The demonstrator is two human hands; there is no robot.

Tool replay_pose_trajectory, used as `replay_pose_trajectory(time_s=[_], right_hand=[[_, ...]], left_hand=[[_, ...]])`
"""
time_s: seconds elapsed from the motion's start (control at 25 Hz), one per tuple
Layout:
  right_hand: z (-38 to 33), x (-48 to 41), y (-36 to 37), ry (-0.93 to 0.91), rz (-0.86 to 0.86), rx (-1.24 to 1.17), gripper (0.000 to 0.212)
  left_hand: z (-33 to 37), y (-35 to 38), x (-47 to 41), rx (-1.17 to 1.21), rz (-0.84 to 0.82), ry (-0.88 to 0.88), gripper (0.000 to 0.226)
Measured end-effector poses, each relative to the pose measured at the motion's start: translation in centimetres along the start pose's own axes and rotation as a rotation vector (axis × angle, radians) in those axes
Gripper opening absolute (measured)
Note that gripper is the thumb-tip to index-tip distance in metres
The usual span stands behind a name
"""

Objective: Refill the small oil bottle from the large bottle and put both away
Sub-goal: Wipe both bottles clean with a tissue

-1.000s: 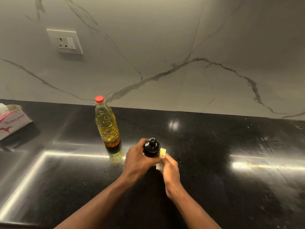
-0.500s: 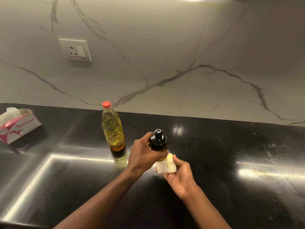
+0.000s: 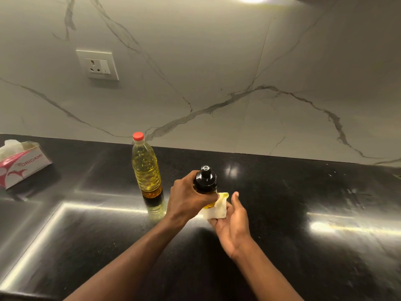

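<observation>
1. Head view: glossy black counter (image 3: 303, 246) meets a veined marble wall (image 3: 217, 72); socket (image 3: 97, 65) upper left, tissue box (image 3: 21, 166) at left edge.
2. Centre: left hand (image 3: 186, 198) wraps the small oil bottle (image 3: 205, 181); right hand (image 3: 232, 227), fingers loosely spread, cradles a tissue (image 3: 217, 208) beneath.
3. Large bottle (image 3: 146, 168) stands capped just left.

Bare forearms and hands, no sleeves visible.

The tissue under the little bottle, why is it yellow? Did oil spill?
The tissue in the right hand is stained yellow at the top edge, beneath the small bottle held by the left hand. It looks oil-soaked; no puddle is visible.
</observation>
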State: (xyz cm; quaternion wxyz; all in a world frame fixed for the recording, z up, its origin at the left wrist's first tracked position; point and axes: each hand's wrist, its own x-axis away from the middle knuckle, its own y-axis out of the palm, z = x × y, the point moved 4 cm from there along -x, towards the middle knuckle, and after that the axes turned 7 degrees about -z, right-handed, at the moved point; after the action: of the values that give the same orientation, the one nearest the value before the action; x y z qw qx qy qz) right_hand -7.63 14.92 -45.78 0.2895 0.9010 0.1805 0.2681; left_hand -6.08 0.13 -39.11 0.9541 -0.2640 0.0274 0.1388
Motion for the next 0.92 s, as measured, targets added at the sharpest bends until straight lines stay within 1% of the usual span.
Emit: replay_pose_trajectory(time_s=[0.12, 0.2, 0.24, 0.32, 0.36, 0.48, 0.52, 0.6, 0.68, 0.76, 0.92], right_hand=[[-1.3, -1.8, 1.7, -0.042, 0.002, 0.274, 0.071], [-1.6, -3.0, 1.9, -0.002, 0.0, 0.399, 0.079], [-1.7, -3.5, 1.6, 0.06, -0.032, 0.386, 0.086], [-1.4, -4.0, 0.7, 0.196, -0.111, 0.267, 0.094], [-1.1, -4.1, 0.3, 0.24, -0.131, 0.211, 0.092], [0.0, -3.9, -0.7, 0.304, -0.134, 0.113, 0.077], [0.4, -3.7, -0.9, 0.32, -0.132, 0.092, 0.075], [0.9, -2.9, -1.3, 0.351, -0.126, 0.076, 0.079], [1.0, -2.2, -2.0, 0.348, -0.103, 0.076, 0.083], [0.4, -1.9, -2.5, 0.298, -0.069, 0.054, 0.081], [0.4, -1.9, -0.8, 0.242, -0.093, -0.088, 0.08]], left_hand=[[0.3, 0.8, 0.4, 0.022, -0.003, 0.004, 0.049], [0.0, 1.2, 0.7, 0.034, -0.018, 0.005, 0.05], [-0.2, 1.2, 0.8, 0.035, -0.03, 0.009, 0.052], [-0.7, 1.3, 1.3, 0.02, -0.047, 0.019, 0.058], [-0.9, 1.3, 1.5, 0.016, -0.047, 0.018, 0.06], [-1.3, 1.4, 2.1, 0.001, -0.025, 0.017, 0.058], [-1.5, 1.3, 2.2, -0.013, -0.022, 0.017, 0.058], [-1.9, 1.2, 2.0, -0.027, -0.025, 0.016, 0.059], [-2.2, 0.9, 1.8, -0.008, -0.017, 0.009, 0.061], [-2.0, 0.9, 1.5, 0.005, -0.011, 0.007, 0.062], [-1.3, 1.8, 1.4, 0.001, -0.001, 0.009, 0.058]])
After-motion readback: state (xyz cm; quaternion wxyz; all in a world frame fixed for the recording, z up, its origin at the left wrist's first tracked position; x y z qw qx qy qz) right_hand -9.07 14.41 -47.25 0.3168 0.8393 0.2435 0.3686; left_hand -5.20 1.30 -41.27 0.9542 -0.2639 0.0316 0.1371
